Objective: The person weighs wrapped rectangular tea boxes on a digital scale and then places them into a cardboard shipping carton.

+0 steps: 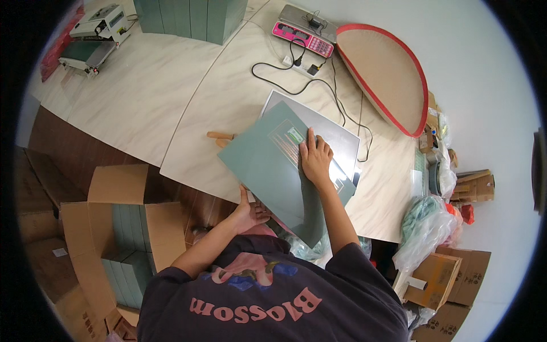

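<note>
A flat grey-green printed box [265,158] lies tilted across a silver-grey panel with a white edge [342,141] on the marble-patterned table. My right hand [317,160] rests on the box's upper face, fingers spread beside a small green-and-white label [295,135]. At the box's near left edge is my left hand [251,211], its palm turned up and fingers partly under the edge; whether they grip it is hidden. Wooden handles [220,136] stick out beyond the box's left corner.
A pink-and-grey scale [303,39], a power strip [301,67] with black cables and a red-rimmed tray [384,77] stand farther back. Green boxes [188,19] and a machine [96,38] are at the upper left. An open carton [117,184] holds green boxes.
</note>
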The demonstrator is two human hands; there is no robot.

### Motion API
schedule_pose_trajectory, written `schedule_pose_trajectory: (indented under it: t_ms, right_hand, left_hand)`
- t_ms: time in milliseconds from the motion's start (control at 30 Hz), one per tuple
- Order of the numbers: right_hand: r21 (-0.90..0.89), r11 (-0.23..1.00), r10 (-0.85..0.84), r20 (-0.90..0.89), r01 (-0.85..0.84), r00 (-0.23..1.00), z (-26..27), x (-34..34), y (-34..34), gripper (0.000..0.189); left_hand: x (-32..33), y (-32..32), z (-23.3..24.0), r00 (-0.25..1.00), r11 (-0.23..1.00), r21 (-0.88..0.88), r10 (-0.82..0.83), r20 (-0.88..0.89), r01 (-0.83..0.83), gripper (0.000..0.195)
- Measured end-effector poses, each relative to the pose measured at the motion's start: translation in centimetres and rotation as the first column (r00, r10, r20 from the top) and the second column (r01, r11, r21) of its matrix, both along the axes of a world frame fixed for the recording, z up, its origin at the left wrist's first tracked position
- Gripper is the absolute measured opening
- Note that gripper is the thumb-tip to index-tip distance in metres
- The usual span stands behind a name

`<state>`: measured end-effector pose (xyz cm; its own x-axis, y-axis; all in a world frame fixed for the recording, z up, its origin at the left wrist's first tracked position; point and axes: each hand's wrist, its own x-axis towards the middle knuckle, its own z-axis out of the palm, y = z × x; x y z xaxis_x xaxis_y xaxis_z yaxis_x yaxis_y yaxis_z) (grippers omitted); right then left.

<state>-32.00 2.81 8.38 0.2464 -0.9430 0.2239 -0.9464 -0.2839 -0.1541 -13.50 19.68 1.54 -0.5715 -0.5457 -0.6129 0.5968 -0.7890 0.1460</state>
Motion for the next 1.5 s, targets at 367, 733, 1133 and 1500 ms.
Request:
schedule_pose_trajectory:
  t_ms: [367,733,1133,1500]
  right_hand:
    - [-0.051,0.979,0.201,0.109,-0.197,0.973,5.5,5.1,13.4,0.081]
    - [-0.246,0.962,0.031,-0.346,-0.122,0.938,6.1,4.8,14.1,0.093]
    - [0.102,0.965,0.205,0.275,-0.241,0.939,19.7,-2.2,4.3,0.100]
    - [0.503,0.273,-0.213,0.863,-0.820,0.458,17.9,9.8,5.1,0.094]
  left_hand:
    - [-1.2,0.0,-0.9,0.879,0.938,-0.177,0.341,0.333,-0.297,0.070]
    - [-3.5,-1.3,7.0,0.774,0.858,-0.445,0.459,0.436,-0.258,0.041]
    - [-0.3,-6.0,7.5,0.709,0.725,-0.661,0.569,0.416,-0.194,0.055]
    - [9.4,12.0,11.1,0.488,0.583,-0.635,0.801,0.346,-0.507,0.079]
